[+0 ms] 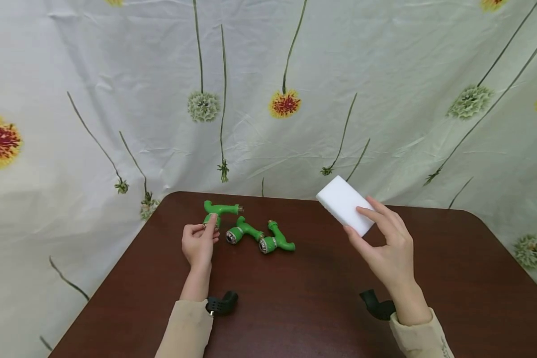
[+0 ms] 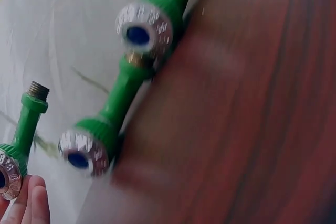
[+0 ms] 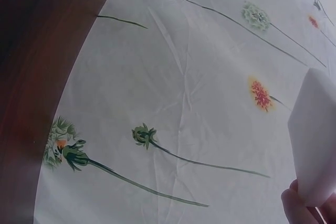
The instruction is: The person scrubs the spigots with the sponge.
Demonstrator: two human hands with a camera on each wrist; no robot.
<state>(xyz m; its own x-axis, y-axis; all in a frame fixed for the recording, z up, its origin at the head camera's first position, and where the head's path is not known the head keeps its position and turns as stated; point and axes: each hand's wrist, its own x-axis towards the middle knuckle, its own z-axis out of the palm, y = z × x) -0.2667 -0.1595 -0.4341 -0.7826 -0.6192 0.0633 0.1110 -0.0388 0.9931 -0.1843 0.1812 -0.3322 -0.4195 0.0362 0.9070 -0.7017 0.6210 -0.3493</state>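
Beige sleeves nearest — we see the left hand pinching a green tap, two more taps beside it on the brown table; right hand grips a white block — raised.

The person wears pale beige sleeves that end at the wrists. The left sleeve looks plain, while the right sleeve has a cuff edge and a small, faint dark marking, too small to read. The left hand and right hand are bare. A black, curved wrist piece on the left has small holes; a similar black bent piece sits at the right cuff.
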